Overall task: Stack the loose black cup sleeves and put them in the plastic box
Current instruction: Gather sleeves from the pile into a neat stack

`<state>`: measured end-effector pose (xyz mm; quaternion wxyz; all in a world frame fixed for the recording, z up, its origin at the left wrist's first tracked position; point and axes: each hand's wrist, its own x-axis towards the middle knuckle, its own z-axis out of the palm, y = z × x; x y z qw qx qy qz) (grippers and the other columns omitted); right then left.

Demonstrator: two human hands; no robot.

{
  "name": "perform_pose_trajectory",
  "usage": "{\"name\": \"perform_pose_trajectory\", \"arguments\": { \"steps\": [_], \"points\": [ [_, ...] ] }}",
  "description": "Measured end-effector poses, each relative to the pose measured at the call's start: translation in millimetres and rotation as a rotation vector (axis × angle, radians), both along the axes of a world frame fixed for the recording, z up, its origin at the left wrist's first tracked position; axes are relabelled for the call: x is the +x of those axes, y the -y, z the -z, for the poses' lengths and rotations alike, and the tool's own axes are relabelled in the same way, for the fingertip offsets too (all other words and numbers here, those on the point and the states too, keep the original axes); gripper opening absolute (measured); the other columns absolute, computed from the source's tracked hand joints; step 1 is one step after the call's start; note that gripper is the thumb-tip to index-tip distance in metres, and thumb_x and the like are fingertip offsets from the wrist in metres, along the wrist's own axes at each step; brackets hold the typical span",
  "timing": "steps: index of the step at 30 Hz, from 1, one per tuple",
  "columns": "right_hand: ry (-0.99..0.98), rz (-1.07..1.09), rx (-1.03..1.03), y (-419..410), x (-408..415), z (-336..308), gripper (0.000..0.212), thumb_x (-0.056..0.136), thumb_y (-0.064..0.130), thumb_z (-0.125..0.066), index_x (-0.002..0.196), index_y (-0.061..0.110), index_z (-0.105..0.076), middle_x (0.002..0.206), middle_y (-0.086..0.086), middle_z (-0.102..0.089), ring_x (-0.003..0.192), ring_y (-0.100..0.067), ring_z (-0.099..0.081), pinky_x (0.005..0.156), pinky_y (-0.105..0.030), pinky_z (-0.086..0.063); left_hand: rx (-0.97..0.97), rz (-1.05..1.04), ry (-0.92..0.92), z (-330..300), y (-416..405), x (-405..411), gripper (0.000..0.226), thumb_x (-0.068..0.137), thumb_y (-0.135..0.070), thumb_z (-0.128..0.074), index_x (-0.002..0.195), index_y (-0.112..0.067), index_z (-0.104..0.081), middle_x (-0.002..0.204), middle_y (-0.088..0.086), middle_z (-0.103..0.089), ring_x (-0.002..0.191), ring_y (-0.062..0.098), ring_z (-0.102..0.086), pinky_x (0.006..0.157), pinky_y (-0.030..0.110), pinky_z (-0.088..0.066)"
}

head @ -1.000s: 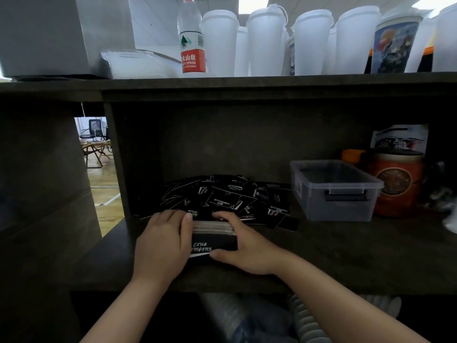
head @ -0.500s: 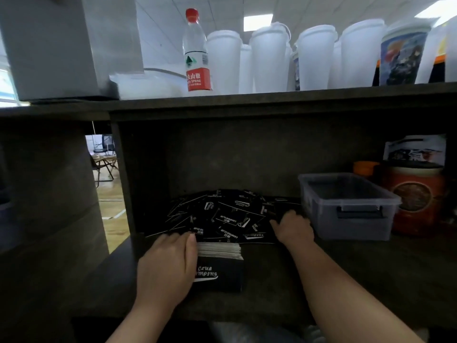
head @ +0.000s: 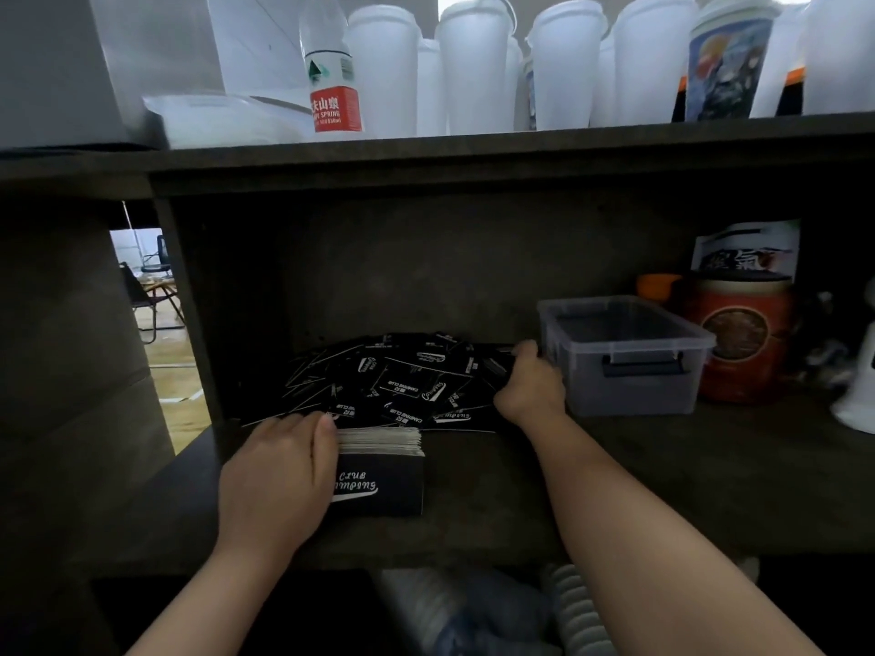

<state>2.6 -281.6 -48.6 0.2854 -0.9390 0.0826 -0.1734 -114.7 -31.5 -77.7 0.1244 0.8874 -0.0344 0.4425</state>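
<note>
A neat stack of black cup sleeves (head: 381, 475) printed "CLUB CAMPING" lies near the shelf's front edge. My left hand (head: 277, 480) rests against its left side, fingers laid along the stack's top edge. Behind it a loose pile of black sleeves (head: 402, 385) spreads over the back of the shelf. My right hand (head: 530, 385) reaches into the pile's right end, fingers curled around loose sleeves there, close to the box's left wall. The clear plastic box (head: 625, 357) stands to the right, with no lid and nothing visible inside.
A red-orange canister (head: 743, 338) and a printed packet (head: 748, 246) stand right of the box. On the upper shelf (head: 473, 144) sit a water bottle (head: 331, 73), several white cups and a lidded tray. A dark side panel (head: 189, 305) bounds the compartment at left. Stacked cups show below.
My right hand left the neat stack and moved back and right to the loose pile's right end beside the box. My left hand stayed on the stack.
</note>
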Motion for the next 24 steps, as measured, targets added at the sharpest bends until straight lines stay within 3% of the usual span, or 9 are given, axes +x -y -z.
{"name": "perform_pose_trajectory", "arguments": {
  "steps": [4, 9, 12, 14, 17, 19, 21, 22, 24],
  "points": [
    [0.28, -0.096, -0.006, -6, -9, -5, 0.062, 0.074, -0.006, -0.066, 0.125, 0.02, -0.041, 0.127, -0.01, -0.046, 0.118, -0.028, -0.042, 0.089, -0.035, -0.043, 0.005, -0.015, 0.003, 0, 0, -1, 0.045, 0.096, -0.038, -0.025, 0.071, -0.021, -0.058, 0.065, -0.011, -0.052, 0.067, 0.017, -0.053, 0.051, 0.026, -0.034],
    [0.433, 0.002, 0.347, 8, -12, -5, 0.042, 0.082, -0.008, -0.056, 0.115, 0.016, -0.049, 0.1, 0.0, -0.059, 0.092, -0.017, -0.057, 0.074, -0.028, -0.046, 0.001, -0.023, -0.01, 1, 0, -2, 0.045, 0.096, -0.038, -0.024, 0.07, -0.022, -0.057, 0.065, -0.01, -0.053, 0.068, 0.017, -0.053, 0.052, 0.027, -0.031],
    [0.527, -0.075, 0.523, 3, -11, -9, 0.032, 0.085, -0.005, -0.06, 0.103, 0.02, -0.054, 0.093, 0.005, -0.06, 0.086, -0.009, -0.058, 0.067, -0.012, -0.04, 0.001, -0.016, -0.02, 0, 0, -3, 0.045, 0.096, -0.039, -0.025, 0.07, -0.022, -0.057, 0.066, -0.009, -0.054, 0.068, 0.017, -0.053, 0.052, 0.027, -0.033],
    [0.446, -0.27, 0.692, -8, -13, -12, 0.031, 0.083, -0.006, -0.065, 0.09, 0.023, -0.055, 0.087, 0.003, -0.062, 0.084, -0.011, -0.061, 0.064, -0.01, -0.042, 0.0, -0.014, -0.02, 0, -1, -3, 0.045, 0.096, -0.039, -0.024, 0.071, -0.021, -0.057, 0.066, -0.008, -0.054, 0.069, 0.018, -0.054, 0.053, 0.028, -0.033],
    [0.098, -0.617, 0.786, -20, -20, -11, 0.028, 0.081, -0.004, -0.07, 0.086, 0.021, -0.059, 0.088, 0.0, -0.067, 0.09, -0.016, -0.064, 0.073, -0.022, -0.05, -0.033, -0.002, -0.028, 0, -1, -1, 0.04, 0.096, -0.04, -0.027, 0.082, -0.021, -0.06, 0.075, -0.007, -0.057, 0.076, 0.019, -0.057, 0.055, 0.027, -0.034],
    [-0.158, -0.816, 0.673, -24, -24, -7, 0.022, 0.083, 0.005, -0.071, 0.087, 0.025, -0.064, 0.091, 0.005, -0.071, 0.096, -0.017, -0.063, 0.086, -0.039, -0.048, -0.099, 0.024, -0.036, -2, 1, -2, 0.033, 0.098, -0.038, -0.034, 0.109, -0.02, -0.059, 0.102, -0.001, -0.062, 0.095, 0.021, -0.059, 0.062, 0.029, -0.042],
    [-0.33, -0.983, 0.595, -29, -29, -4, 0.022, 0.088, 0.01, -0.066, 0.088, 0.031, -0.071, 0.092, 0.009, -0.071, 0.1, -0.015, -0.061, 0.095, -0.044, -0.044, -0.146, 0.053, -0.057, -3, 2, -3, 0.036, 0.098, -0.036, -0.039, 0.128, -0.021, -0.052, 0.127, -0.001, -0.056, 0.114, 0.021, -0.054, 0.074, 0.035, -0.048],
    [-0.381, -1.038, 0.622, -32, -31, -3, 0.024, 0.091, 0.01, -0.061, 0.092, 0.031, -0.073, 0.095, 0.008, -0.072, 0.102, -0.014, -0.062, 0.098, -0.042, -0.045, -0.118, 0.053, -0.051, -3, 2, -3, 0.036, 0.099, -0.037, -0.037, 0.127, -0.023, -0.054, 0.128, -0.003, -0.056, 0.115, 0.021, -0.053, 0.077, 0.036, -0.048],
    [-0.47, -1.139, 0.724, -37, -37, -3, 0.024, 0.098, 0.013, -0.049, 0.109, 0.021, -0.07, 0.108, 0.004, -0.071, 0.109, -0.015, -0.063, 0.1, -0.035, -0.049, -0.042, 0.035, -0.046, -2, 1, -2, 0.042, 0.099, -0.04, -0.029, 0.105, -0.023, -0.066, 0.102, -0.004, -0.067, 0.098, 0.022, -0.061, 0.069, 0.032, -0.048]
  ]
}}
